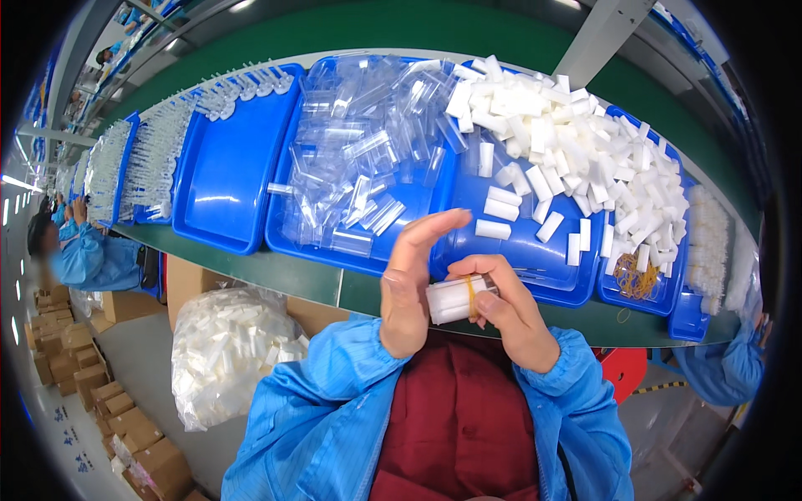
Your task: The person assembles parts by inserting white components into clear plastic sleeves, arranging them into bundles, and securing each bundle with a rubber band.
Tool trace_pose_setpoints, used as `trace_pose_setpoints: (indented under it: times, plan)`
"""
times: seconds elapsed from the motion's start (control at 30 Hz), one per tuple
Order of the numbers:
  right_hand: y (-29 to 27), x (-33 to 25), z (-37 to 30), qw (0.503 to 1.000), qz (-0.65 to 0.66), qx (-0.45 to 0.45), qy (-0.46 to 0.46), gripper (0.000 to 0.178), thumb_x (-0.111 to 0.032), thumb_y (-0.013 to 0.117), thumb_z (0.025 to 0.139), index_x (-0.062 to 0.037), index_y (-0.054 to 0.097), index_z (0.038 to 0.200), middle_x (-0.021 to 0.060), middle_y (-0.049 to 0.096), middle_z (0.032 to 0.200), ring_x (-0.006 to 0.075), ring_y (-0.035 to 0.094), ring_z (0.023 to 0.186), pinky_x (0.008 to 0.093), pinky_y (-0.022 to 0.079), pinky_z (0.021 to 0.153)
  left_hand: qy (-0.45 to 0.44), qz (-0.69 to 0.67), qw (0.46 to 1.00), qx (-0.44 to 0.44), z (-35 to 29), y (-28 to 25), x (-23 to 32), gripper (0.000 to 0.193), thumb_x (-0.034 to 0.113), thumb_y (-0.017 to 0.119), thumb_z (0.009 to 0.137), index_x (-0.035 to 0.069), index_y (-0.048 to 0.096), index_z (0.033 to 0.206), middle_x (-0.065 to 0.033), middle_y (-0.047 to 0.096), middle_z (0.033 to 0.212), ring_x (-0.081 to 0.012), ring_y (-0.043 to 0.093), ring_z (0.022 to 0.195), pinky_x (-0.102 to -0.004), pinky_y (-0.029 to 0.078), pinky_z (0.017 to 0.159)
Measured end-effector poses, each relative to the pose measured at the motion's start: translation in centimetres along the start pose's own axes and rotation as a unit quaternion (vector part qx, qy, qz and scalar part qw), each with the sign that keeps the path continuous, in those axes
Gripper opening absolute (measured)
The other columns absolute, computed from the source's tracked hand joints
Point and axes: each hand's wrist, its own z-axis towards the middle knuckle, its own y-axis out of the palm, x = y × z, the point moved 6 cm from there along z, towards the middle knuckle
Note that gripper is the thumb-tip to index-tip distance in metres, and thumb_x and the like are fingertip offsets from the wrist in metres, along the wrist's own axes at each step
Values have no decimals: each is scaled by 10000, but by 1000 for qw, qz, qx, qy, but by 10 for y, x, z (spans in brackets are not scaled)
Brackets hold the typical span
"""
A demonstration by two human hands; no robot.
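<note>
In front of my chest, my right hand (516, 311) grips a bundle of white cylinders (449, 302) bound with a yellow rubber band. My left hand (405, 292) is open, its fingers stretched up and its palm beside the bundle's left end; whether they touch is hard to tell. Just beyond lies a blue tray (535, 280) with loose white cylinders (493, 230). Left of it, another blue tray (326, 259) holds many clear plastic tubes (359, 159). Yellow rubber bands (635, 280) lie to the right, below a large heap of white cylinders (568, 134).
At left, a blue tray (225, 184) has clear stemmed pieces (242, 88) along its far edge. A clear bag of white cylinders (234, 351) stands below the green bench (326, 280). Cardboard boxes (150, 451) line the floor. Co-workers' blue sleeves show at left (104, 263) and right (723, 359).
</note>
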Motion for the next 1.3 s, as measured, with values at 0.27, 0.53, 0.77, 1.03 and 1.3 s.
trace_pose_setpoints:
  times: [0.27,0.53,0.77,1.03,1.3]
  plan:
    - [-20,13,-7,980,107,150,-68,400,-119,542,1005,-10,403,1363,144,555,1237,195,610,1068,298,498,920,1,282,956,-79,-11,-2,15,756,158,882,687,-9,502,1319,-145,519,1270,-246,553,1122,-357,450,971]
    - [-36,0,-20,982,-96,61,-150,562,-199,702,910,-24,485,1398,161,489,1376,269,573,1155,361,480,969,-15,220,961,-165,-13,-7,18,783,134,871,645,-5,520,1331,-197,587,1294,-337,591,1180,-387,473,1001]
    - [-38,-14,-23,936,-306,-8,-175,689,-277,831,762,-30,553,1342,160,562,1309,322,559,1156,388,471,970,35,228,943,-239,-13,7,18,777,114,848,607,-8,539,1309,-184,611,1266,-348,616,1135,-404,491,984]
    - [-46,-32,-48,846,-404,99,-334,706,-334,855,727,-51,578,1311,157,556,1291,312,574,1074,392,460,910,-184,17,966,-182,-14,29,-9,763,259,778,812,-57,396,1392,-171,545,1322,-269,567,1207,-390,432,1056]
    - [-214,-44,-216,578,-373,682,-250,488,-115,788,819,-41,550,1239,127,636,1149,226,621,1054,344,504,920,-167,128,963,-169,2,31,4,727,129,744,824,-67,376,1420,-234,560,1308,-290,589,1184,-364,459,1013]
